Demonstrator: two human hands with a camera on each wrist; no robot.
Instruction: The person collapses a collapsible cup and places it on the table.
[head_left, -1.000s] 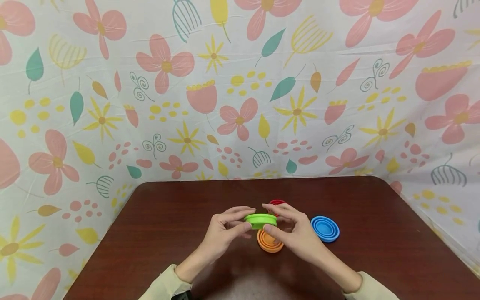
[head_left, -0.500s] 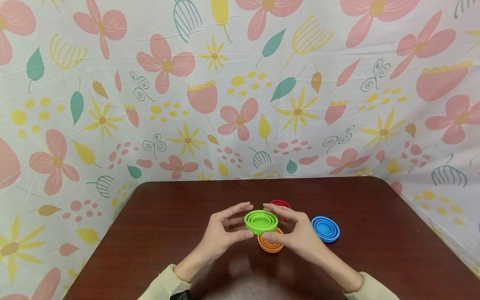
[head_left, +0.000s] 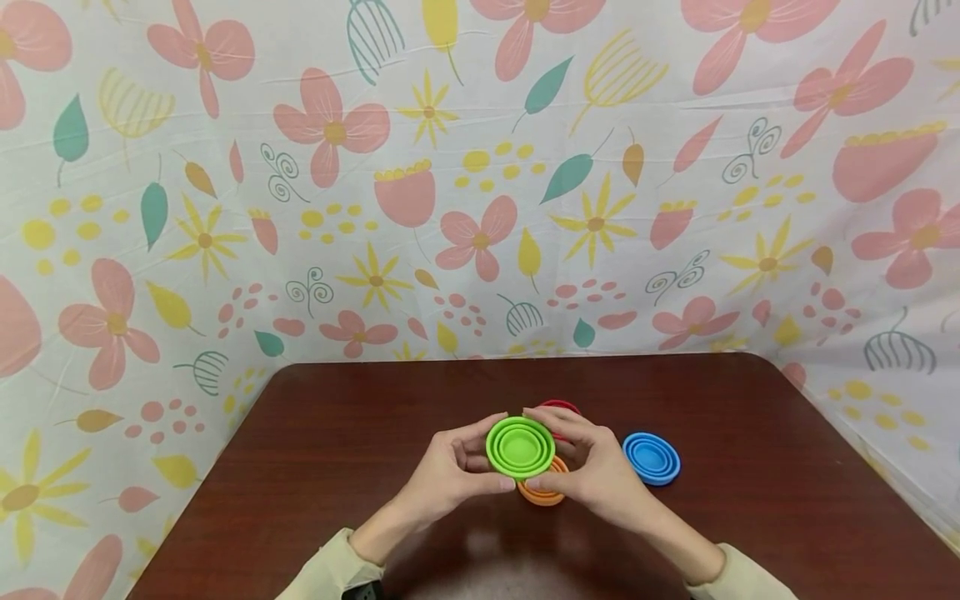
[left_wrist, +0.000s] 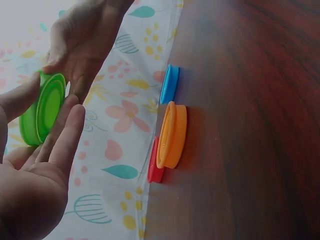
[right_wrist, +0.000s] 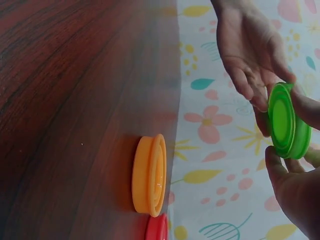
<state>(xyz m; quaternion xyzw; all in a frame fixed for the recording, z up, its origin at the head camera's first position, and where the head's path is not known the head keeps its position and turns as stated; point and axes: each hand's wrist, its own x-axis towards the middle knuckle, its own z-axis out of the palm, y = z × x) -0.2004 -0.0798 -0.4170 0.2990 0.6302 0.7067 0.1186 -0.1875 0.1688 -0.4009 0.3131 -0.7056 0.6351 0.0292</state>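
Between both hands I hold a green collapsible cup (head_left: 521, 447), folded flat in concentric rings, above the table. Its ringed face is tilted up toward the head view. My left hand (head_left: 444, 473) grips the left side, thumb at the near edge and fingers at the far edge. On the opposite side my right hand (head_left: 600, 473) pinches it the same way. Both wrist views show the green cup's flat underside and thick rim between the fingers. Below it an orange collapsed cup (head_left: 543, 497) lies on the table, partly hidden in the head view by the green cup and right hand.
Behind the right hand lies a red collapsed cup (head_left: 561, 406), mostly covered in the head view. A blue collapsed cup (head_left: 651, 458) sits to the right of that hand. The dark brown table (head_left: 360, 417) meets a flower-patterned cloth (head_left: 480, 167) at the back.
The green cup has turned from nearly edge-on to showing its ringed face. Both hands stay almost in place around it. The other cups have not moved.
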